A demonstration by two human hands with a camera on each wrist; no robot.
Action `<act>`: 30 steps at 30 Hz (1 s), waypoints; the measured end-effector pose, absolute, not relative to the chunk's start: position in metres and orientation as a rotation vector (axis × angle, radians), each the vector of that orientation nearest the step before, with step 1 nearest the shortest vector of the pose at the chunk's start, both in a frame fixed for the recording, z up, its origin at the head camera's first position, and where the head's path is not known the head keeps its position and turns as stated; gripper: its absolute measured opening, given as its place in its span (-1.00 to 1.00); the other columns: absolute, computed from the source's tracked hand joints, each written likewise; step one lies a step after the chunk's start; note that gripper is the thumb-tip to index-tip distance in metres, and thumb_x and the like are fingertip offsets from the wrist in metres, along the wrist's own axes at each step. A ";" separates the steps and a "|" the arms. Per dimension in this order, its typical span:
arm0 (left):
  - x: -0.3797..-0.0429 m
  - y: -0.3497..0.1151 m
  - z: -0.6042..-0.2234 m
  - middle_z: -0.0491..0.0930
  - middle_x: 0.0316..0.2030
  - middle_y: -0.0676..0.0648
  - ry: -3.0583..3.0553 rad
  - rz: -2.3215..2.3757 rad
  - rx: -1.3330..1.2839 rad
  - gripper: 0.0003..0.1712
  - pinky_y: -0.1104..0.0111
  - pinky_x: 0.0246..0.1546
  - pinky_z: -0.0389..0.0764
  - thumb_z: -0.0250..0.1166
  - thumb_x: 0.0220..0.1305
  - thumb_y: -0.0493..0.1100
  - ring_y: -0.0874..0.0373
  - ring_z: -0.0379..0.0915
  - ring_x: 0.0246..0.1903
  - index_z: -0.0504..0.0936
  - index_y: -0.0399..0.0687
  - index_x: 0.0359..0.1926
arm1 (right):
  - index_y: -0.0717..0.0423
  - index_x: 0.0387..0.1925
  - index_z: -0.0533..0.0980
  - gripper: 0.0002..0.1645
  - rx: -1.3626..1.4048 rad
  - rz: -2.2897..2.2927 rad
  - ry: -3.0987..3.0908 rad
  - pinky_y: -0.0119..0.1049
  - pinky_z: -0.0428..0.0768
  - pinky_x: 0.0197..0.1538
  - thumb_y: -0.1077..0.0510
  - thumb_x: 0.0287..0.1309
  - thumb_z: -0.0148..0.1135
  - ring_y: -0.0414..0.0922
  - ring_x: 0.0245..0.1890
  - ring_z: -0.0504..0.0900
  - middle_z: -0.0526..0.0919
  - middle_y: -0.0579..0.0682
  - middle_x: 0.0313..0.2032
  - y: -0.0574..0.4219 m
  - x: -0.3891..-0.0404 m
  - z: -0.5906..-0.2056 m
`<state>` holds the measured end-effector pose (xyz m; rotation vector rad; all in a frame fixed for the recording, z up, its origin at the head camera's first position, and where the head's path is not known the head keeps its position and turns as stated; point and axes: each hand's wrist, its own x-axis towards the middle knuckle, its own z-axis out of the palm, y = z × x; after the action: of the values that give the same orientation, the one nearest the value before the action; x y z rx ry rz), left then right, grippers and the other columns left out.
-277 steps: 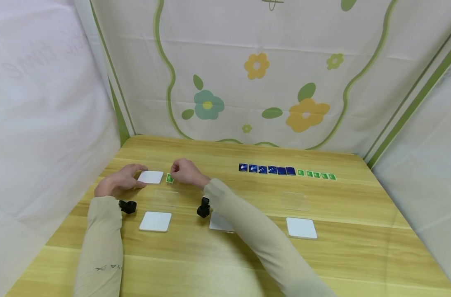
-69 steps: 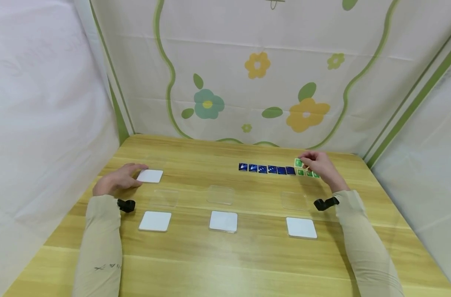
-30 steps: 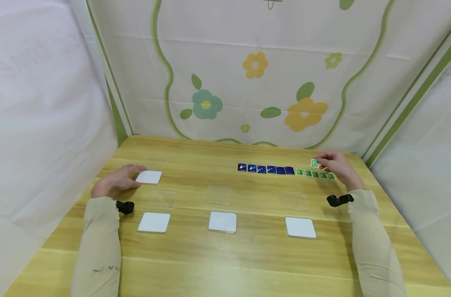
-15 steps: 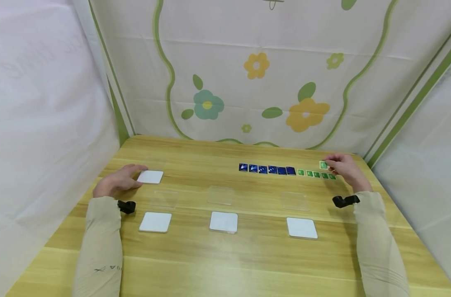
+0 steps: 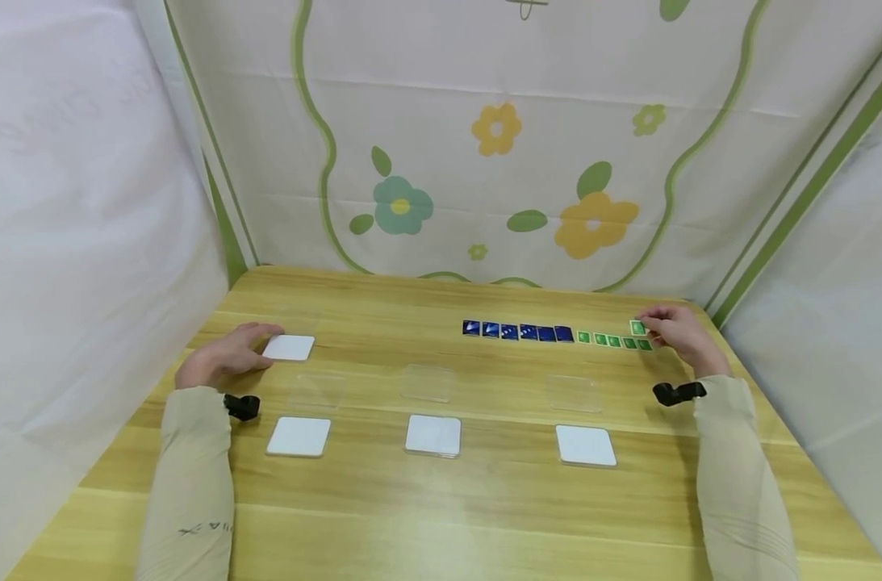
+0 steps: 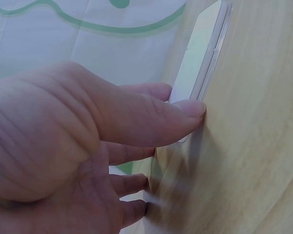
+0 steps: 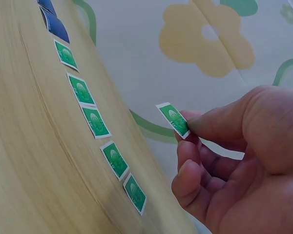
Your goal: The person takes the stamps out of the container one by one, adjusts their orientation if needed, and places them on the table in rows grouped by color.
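Observation:
My right hand [image 5: 679,332] pinches a green postage stamp [image 7: 173,119] between thumb and forefinger, raised just above the right end of a row. That row holds several green stamps [image 7: 115,161] lying flat, continuing leftward into several dark blue stamps [image 5: 509,332]. In the right wrist view the held stamp is tilted and apart from the table. At the far left, my left hand [image 5: 230,353] holds a white square in a clear case [image 5: 290,348] by its left end, thumb on the near edge and forefinger opposite, while the other fingertips rest on the table.
Three more white squares [image 5: 298,436] in clear cases lie along the front. Behind them lie flat transparent covers [image 5: 428,382], hard to see against the wood table [image 5: 382,516]. White printed cloth [image 5: 426,137] walls in the back and both sides.
Earlier my right hand was at a green stamp beside the left white square. Since then it has carried a stamp rightward along the row, lowering slightly at its end. My left hand has stayed.

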<state>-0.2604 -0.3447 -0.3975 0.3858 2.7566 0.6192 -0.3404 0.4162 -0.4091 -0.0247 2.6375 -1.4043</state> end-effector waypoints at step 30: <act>-0.258 -0.345 -0.395 0.08 0.35 -0.58 2.751 0.677 0.373 -0.31 -0.33 0.27 0.09 0.20 0.32 -0.32 -0.52 -0.07 0.34 0.19 -0.39 0.41 | 0.45 0.14 0.37 -0.51 0.051 -1.361 2.639 -0.30 0.59 -0.35 0.08 0.47 -0.03 -0.23 -0.47 0.50 0.56 -0.28 -0.39 0.452 -0.340 -0.426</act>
<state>-0.2585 -0.3450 -0.3951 0.3730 2.7511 0.6775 -0.3398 0.4525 -0.4263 0.0512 2.6392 -1.3611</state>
